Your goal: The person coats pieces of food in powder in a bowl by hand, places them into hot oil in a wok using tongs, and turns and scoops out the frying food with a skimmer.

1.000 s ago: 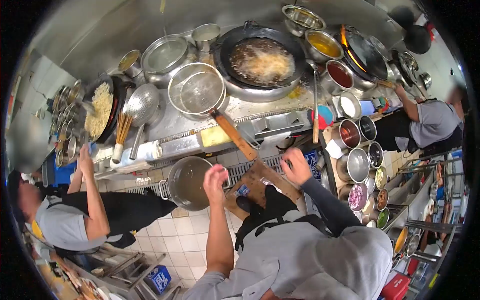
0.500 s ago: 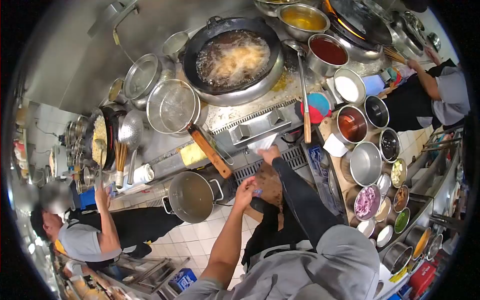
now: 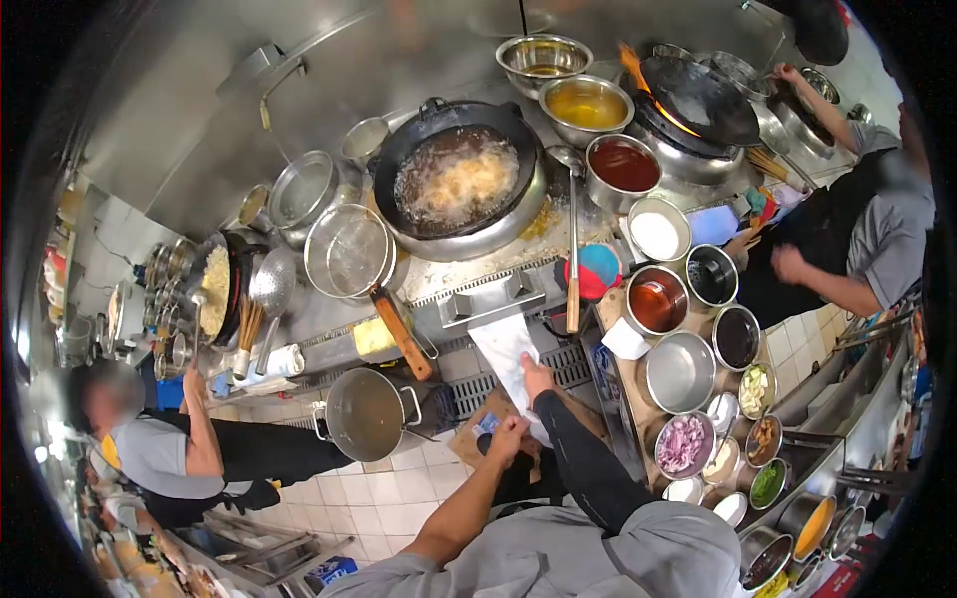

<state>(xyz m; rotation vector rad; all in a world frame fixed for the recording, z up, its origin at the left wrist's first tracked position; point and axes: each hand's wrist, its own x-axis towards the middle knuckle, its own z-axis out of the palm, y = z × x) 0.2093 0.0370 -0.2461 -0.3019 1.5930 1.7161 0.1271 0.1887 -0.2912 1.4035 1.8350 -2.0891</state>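
In both fists I hold a white sheet (image 3: pixel 501 351), a paper towel or thin cloth, stretched long in front of my body. My right hand (image 3: pixel 538 378), on the black-sleeved arm, grips its right edge partway down. My left hand (image 3: pixel 508 439) is closed at its lower end, near my waist. The sheet's upper end reaches the stove's front edge, under a metal box-like fitting (image 3: pixel 491 301). Beyond it, a large wok (image 3: pixel 394 204) holds bubbling oil with pale golden food frying.
A mesh strainer (image 3: pixel 349 251) with a wooden handle and a ladle (image 3: pixel 573 239) lie on the stove. A deep pot (image 3: pixel 365 416) stands left. Bowls of sauces and a bowl of chopped onion (image 3: pixel 685 446) crowd the right counter. One co-worker (image 3: pixel 150 448) stands left, another (image 3: pixel 857 219) right.
The white sheet, bunched in my right hand before, is now drawn out long. My left hand has come over from the left and closed on it. The right co-worker's arms have moved.
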